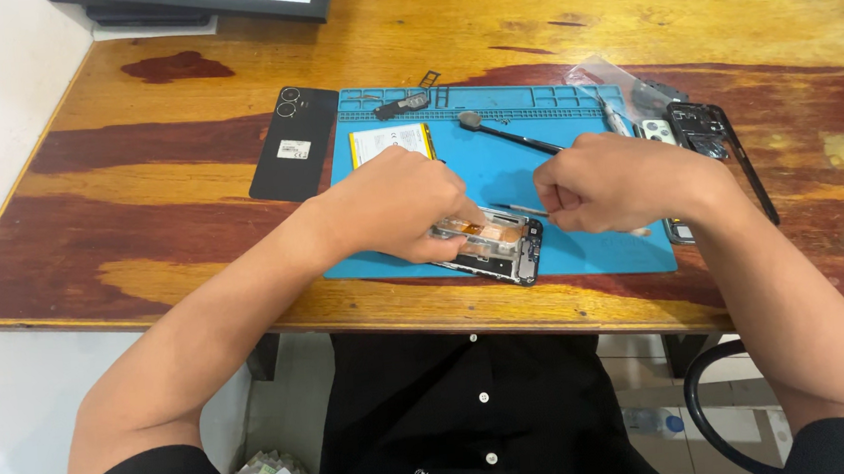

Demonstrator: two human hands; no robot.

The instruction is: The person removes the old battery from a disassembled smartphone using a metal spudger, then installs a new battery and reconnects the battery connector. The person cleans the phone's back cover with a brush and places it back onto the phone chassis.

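Left hand (394,204) grip clamps opened phone (488,245) on blue mat (593,244); right hand (604,185) pinches thin tool (518,207) above it.

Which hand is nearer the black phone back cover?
Left. The left hand rests on the opened phone, just right of the back cover; the right hand is farther right.

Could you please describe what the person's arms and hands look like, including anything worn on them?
Both arms are bare from the short black sleeves down. The left hand and right hand wear no gloves, and no rings, watch or bracelet show. The sleeves belong to a black buttoned shirt with small white buttons.
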